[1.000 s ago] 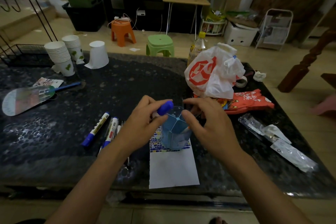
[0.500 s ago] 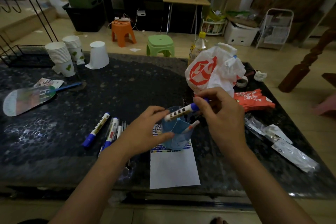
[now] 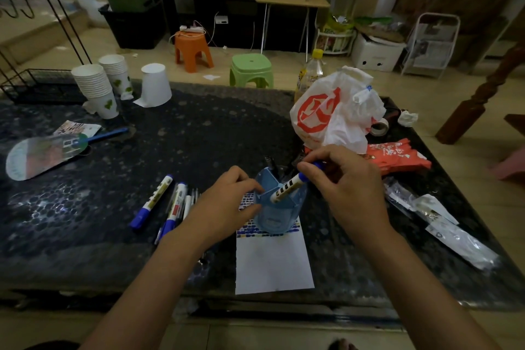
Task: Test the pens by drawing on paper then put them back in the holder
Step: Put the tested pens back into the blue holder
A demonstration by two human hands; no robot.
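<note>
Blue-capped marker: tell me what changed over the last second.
The marker passed from the left hand to the right hand, which now lowers it into the blue holder. The left hand steadies the holder. Paper and loose pens stayed put.

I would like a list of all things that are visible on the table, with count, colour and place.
holder: one, blue, on the paper's top end
marker: one, white with blue cap, slanted over the holder, in the right hand
dark pens: at least two, in the holder
loose pens: several, white and blue, left of the holder
paper: one white sheet, coloured marks at top, near edge
bag: one, white and red, far right
red packet: one, right of the bag
clear wrappers: a few, right side
cups: two stacks plus one upturned, white, far left
fan: one, blue handle, left
tape roll: one, behind the bag
left hand: touches the holder's left side
right hand: pinches the marker's cap end
</note>
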